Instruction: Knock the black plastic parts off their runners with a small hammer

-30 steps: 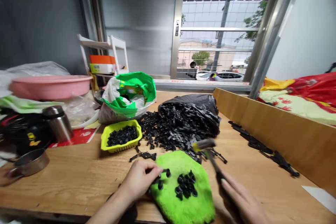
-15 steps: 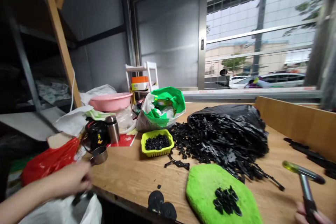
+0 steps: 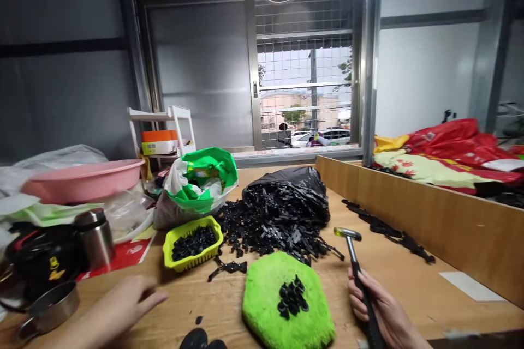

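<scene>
Head view: right hand (image 3: 379,305) has a closed grip on the handle of a small hammer (image 3: 355,262), head up, over the wooden table (image 3: 393,289). Left hand (image 3: 118,305) open, grip wide and empty, near a steel cup (image 3: 51,305). Green fuzzy pad (image 3: 262,311) lies between the hands, black plastic parts (image 3: 291,297) clustered on it

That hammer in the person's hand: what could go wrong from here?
The small hammer in the right hand might catch the left hand if that hand steadies parts on the green fuzzy pad. A blow could also knock the black plastic pieces off the pad, perhaps into the loose heap of black parts beside the black plastic bag, where they could get mixed in.
</scene>
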Tool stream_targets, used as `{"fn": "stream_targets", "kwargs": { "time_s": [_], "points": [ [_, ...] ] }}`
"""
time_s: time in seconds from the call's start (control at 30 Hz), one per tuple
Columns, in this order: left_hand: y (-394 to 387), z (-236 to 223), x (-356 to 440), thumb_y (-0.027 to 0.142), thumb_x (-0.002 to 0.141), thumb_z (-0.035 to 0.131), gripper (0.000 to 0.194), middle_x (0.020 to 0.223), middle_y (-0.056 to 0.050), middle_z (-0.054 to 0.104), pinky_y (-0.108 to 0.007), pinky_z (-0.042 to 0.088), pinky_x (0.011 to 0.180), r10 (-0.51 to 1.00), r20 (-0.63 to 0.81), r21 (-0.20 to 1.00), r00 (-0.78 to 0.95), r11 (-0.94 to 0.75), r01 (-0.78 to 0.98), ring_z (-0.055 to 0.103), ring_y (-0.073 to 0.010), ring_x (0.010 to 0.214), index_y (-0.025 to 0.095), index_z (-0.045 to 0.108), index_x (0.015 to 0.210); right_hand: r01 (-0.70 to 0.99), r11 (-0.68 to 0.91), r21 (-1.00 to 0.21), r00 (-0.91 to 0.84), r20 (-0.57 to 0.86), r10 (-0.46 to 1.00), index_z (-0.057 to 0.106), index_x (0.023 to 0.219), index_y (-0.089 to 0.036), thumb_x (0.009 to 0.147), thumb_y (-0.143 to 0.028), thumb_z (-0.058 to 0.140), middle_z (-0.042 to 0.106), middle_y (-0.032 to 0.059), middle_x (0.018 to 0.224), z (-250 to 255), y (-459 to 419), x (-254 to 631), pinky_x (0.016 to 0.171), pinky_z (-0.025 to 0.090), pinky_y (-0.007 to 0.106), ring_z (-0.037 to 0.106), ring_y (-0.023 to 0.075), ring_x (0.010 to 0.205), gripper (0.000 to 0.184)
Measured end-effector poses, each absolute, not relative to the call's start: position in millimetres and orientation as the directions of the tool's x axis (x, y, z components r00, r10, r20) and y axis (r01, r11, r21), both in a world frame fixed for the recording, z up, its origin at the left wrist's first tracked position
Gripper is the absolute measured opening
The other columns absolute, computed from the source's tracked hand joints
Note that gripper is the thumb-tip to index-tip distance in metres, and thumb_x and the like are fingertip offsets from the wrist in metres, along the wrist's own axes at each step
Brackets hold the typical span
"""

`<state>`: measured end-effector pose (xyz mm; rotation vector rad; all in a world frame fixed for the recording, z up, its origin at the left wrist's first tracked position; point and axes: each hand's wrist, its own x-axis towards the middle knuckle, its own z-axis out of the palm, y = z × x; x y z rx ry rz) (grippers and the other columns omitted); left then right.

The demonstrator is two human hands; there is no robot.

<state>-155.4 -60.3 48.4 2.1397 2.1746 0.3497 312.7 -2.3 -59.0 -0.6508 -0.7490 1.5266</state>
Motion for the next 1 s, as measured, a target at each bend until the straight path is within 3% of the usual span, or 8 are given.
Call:
{"fn": "stream_targets", "kwargs": {
  "time_s": [0.13, 0.23, 0.33, 0.43, 0.57, 0.7, 0.87, 1.0],
  "points": [
    [-13.5, 29.1, -69.5, 0.038, 0.079, 0.046, 0.029, 0.070, -0.005, 0.064, -0.027, 0.037, 0.060, 0.973, 0.195, 0.319, 0.122, -0.181, 0.930, 0.057, -0.0210, 0.068, 0.016, 0.060, 0.067, -0.620, -0.008, -0.785, -0.071, 0.046, 0.996, 0.050, 0.081, -0.021, 0.065, -0.045, 0.073, 0.042, -0.0074, 0.053, -58.1, -4.2, 310.4, 0.033, 0.026, 0.014, 0.036, 0.0034, 0.037, 0.037],
    [-1.6, 20.5, -11.1, 0.042, 0.083, 0.046, 0.033, 0.103, -0.009, 0.062, -0.034, 0.041, 0.083, 0.881, 0.335, 0.458, 0.335, -0.463, 0.759, 0.055, -0.0239, 0.097, 0.019, 0.063, 0.098, -0.612, 0.007, -0.790, -0.065, 0.059, 0.996, 0.050, 0.080, -0.020, 0.064, -0.046, 0.074, 0.042, -0.0078, 0.052, -57.8, -4.4, 308.9, 0.033, 0.025, 0.013, 0.036, 0.0030, 0.036, 0.039],
    [-8.3, 13.1, 30.4, 0.058, 0.074, 0.054, 0.068, 0.141, -0.007, 0.033, -0.048, 0.022, 0.105, 0.741, 0.276, 0.483, 0.612, -0.657, 0.578, 0.026, -0.0308, 0.129, 0.028, 0.037, 0.133, -0.601, 0.016, -0.799, -0.064, 0.068, 0.996, 0.049, 0.081, -0.020, 0.065, -0.045, 0.073, 0.042, -0.0078, 0.053, -58.2, -4.2, 308.8, 0.033, 0.025, 0.014, 0.035, 0.0031, 0.036, 0.037],
    [-13.2, 9.3, 53.0, 0.056, 0.076, 0.053, 0.068, 0.145, -0.001, 0.021, -0.055, 0.012, 0.106, 0.629, 0.150, 0.462, 0.763, -0.726, 0.509, 0.014, -0.0327, 0.132, 0.035, 0.030, 0.135, -0.592, 0.020, -0.805, -0.069, 0.075, 0.995, 0.049, 0.082, -0.019, 0.068, -0.043, 0.071, 0.042, -0.0078, 0.054, -58.6, -4.5, 309.9, 0.033, 0.026, 0.013, 0.036, 0.0033, 0.037, 0.035],
    [-4.4, 4.5, 52.7, 0.050, 0.085, 0.042, 0.053, 0.140, -0.003, 0.032, -0.057, 0.015, 0.105, 0.724, 0.118, 0.473, 0.680, -0.643, 0.602, 0.023, -0.0323, 0.130, 0.033, 0.034, 0.134, -0.579, 0.022, -0.815, -0.087, 0.089, 0.992, 0.049, 0.085, -0.017, 0.078, -0.039, 0.062, 0.041, -0.0073, 0.057, -58.6, -5.7, 311.7, 0.034, 0.028, 0.015, 0.037, 0.0044, 0.039, 0.027],
    [2.6, -1.8, 33.1, 0.057, 0.083, 0.041, 0.056, 0.140, -0.003, 0.032, -0.054, 0.012, 0.107, 0.740, 0.146, 0.491, 0.656, -0.630, 0.602, 0.021, -0.0290, 0.131, 0.034, 0.033, 0.134, -0.573, 0.017, -0.820, -0.115, 0.100, 0.988, 0.050, 0.087, -0.016, 0.084, -0.036, 0.056, 0.042, -0.0067, 0.059, -57.9, -6.5, 312.7, 0.035, 0.030, 0.016, 0.038, 0.0050, 0.041, 0.021],
    [3.3, -13.8, 16.4, 0.068, 0.068, 0.055, 0.090, 0.144, -0.009, 0.022, -0.048, 0.008, 0.109, 0.769, 0.177, 0.551, 0.614, -0.594, 0.585, 0.016, -0.0288, 0.133, 0.024, 0.023, 0.139, -0.578, 0.013, -0.816, -0.137, 0.113, 0.984, 0.051, 0.088, -0.015, 0.087, -0.034, 0.053, 0.043, -0.0063, 0.061, -56.8, -6.6, 312.5, 0.036, 0.032, 0.016, 0.038, 0.0052, 0.042, 0.019],
    [7.7, -29.1, 9.6, 0.069, 0.056, 0.064, 0.113, 0.146, -0.014, 0.016, -0.046, 0.012, 0.109, 0.808, 0.265, 0.773, 0.527, -0.505, 0.385, 0.013, -0.0293, 0.133, 0.020, 0.010, 0.142, -0.571, 0.019, -0.821, -0.142, 0.121, 0.982, 0.051, 0.088, -0.015, 0.087, -0.035, 0.052, 0.042, -0.0063, 0.061, -56.1, -6.8, 312.1, 0.036, 0.031, 0.016, 0.038, 0.0052, 0.042, 0.020]
  ]
}}
